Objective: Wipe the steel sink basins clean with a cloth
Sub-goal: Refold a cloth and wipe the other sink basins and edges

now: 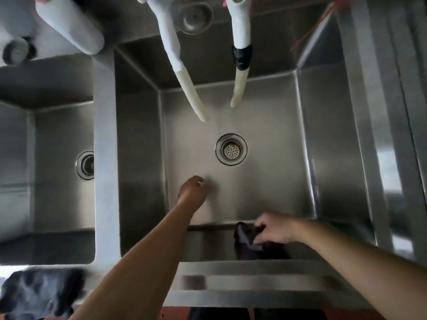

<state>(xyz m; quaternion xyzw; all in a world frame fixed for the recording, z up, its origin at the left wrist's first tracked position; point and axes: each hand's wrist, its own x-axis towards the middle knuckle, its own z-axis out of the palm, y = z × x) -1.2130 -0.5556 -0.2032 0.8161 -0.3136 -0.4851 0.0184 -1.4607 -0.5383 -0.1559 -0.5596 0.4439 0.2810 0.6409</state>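
I look straight down into a deep steel basin (265, 181) with a round strainer drain (231, 149) in its floor. My right hand (276, 228) presses a dark cloth (246, 236) against the basin's near wall, fingers closed on it. My left hand (193, 187) reaches down to the basin floor left of the drain, fingers loosely curled, holding nothing I can see. A second basin (57, 139) lies to the left, with its own drain (85, 165) partly hidden by the divider.
Two white wrapped faucet spouts (184, 79) (240, 72) hang over the middle basin, one banded with black tape. A white cylinder (69, 21) lies at the top left. A dark rag (39, 292) rests on the front rim at the lower left. A steel ledge (381, 135) runs along the right.
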